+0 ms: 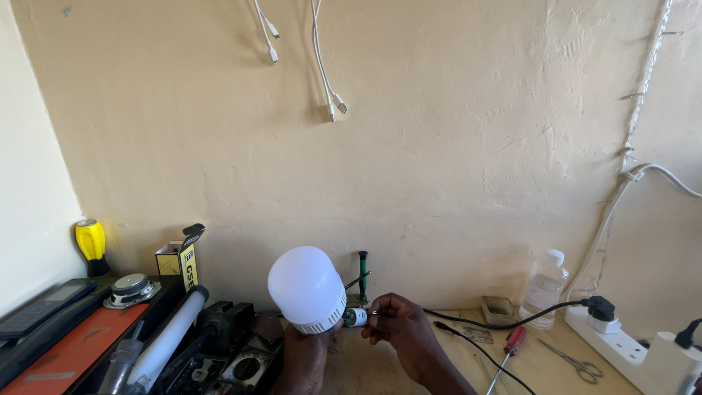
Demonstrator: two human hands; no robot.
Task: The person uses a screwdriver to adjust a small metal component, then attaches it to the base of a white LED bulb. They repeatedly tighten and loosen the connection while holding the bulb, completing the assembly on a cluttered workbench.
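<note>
My left hand (303, 358) grips a large white LED bulb (306, 287) from below, holding it tilted with its dome up and to the left. The bulb's small metal base (355, 317) points right. My right hand (401, 328) pinches a thin wire at that base with its fingertips. Both hands are low in the middle of the view, above a workbench (365, 369).
A white tube lamp (170, 338), black tool case (219, 351), small speaker (131, 289) and yellow-handled tool (91, 245) lie left. A red screwdriver (510, 347), scissors (576, 362), plastic bottle (545, 287), black cable and white power strip (629, 344) are right. White cables (322, 66) hang on the wall.
</note>
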